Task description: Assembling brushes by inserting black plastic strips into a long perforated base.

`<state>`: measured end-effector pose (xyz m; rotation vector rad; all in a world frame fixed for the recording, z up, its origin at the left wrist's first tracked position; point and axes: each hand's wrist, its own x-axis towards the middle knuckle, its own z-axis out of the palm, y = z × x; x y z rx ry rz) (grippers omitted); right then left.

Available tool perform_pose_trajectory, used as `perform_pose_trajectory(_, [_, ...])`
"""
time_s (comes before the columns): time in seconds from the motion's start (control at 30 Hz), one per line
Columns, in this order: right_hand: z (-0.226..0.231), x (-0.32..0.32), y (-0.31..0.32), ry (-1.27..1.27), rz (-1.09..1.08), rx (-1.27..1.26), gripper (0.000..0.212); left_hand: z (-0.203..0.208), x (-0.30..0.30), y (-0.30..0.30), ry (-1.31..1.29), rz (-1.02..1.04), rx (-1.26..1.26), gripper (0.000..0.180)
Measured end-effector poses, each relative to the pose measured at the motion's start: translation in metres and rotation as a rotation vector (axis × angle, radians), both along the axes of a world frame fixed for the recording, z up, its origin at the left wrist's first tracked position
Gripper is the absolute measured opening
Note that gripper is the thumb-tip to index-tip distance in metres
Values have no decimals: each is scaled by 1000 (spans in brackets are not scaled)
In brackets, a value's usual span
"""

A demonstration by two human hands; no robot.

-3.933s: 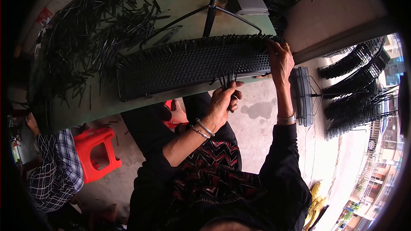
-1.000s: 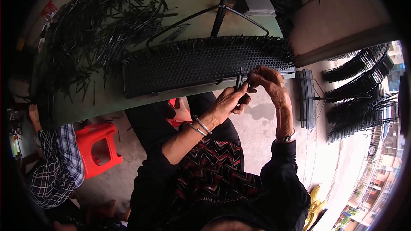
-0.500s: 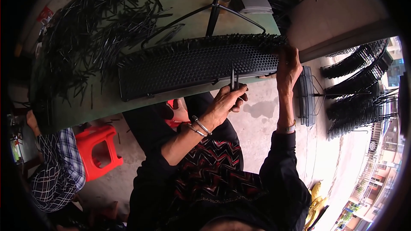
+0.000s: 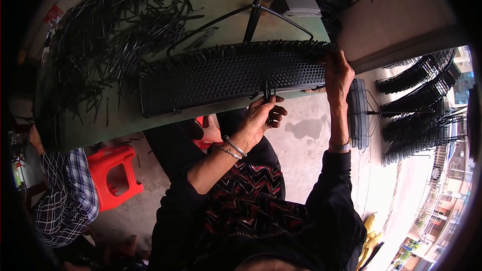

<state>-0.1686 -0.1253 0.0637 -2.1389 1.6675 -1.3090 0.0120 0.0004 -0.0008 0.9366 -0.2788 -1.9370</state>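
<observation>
A long black perforated panel (image 4: 216, 78) lies along the near edge of the green table, with many short black pieces sticking up along its far edge. My left hand (image 4: 261, 115) is just in front of the panel, its thumb and fingers closed on thin black strips (image 4: 269, 90) that point toward the holes. At the panel's right end is my right hand (image 4: 340, 76), fingers bent and pinched against the far corner. What lies between those fingertips is hidden.
Loose black strips (image 4: 125, 45) cover the left of the green table (image 4: 216, 25). Behind the panel stands a black metal frame (image 4: 255, 7); grey sheets (image 4: 296, 0) are stacked beyond. Finished-looking black racks (image 4: 422, 105) stand right. A red stool (image 4: 115, 175) and a co-worker's checked sleeve (image 4: 65, 200) are left.
My left hand has drawn back slightly toward me and left, with its strips lower against the panel. My right hand stays at the corner, its fingers shifted a little.
</observation>
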Motion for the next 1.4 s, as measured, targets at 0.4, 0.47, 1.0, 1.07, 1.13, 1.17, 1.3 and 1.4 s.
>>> perform_pose_trajectory(0.4, [-4,-11,-15,105,161,146,10,5,-3,4,20,23,-28,28])
perform_pose_trajectory(0.47, [-6,-4,-13,313,60,-3,15,8,-5,5,34,38,-20,28])
perform_pose_trajectory(1.0, [-10,21,58,-105,429,583,25,17,-7,5,-115,41,-120,29])
perform_pose_trajectory(1.07, [-6,21,58,-194,445,677,22,17,-7,6,-127,17,-157,29])
perform_pose_trajectory(1.13, [-6,18,55,-287,466,766,20,18,-7,6,-168,-51,-150,29])
perform_pose_trajectory(1.17, [-9,13,51,-289,511,796,18,17,-7,5,-170,-50,-152,29])
perform_pose_trajectory(1.3, [4,14,55,-366,552,872,13,9,-13,5,-167,-31,-201,32])
perform_pose_trajectory(1.4, [6,6,53,-427,525,781,12,5,-12,5,-157,35,-142,35])
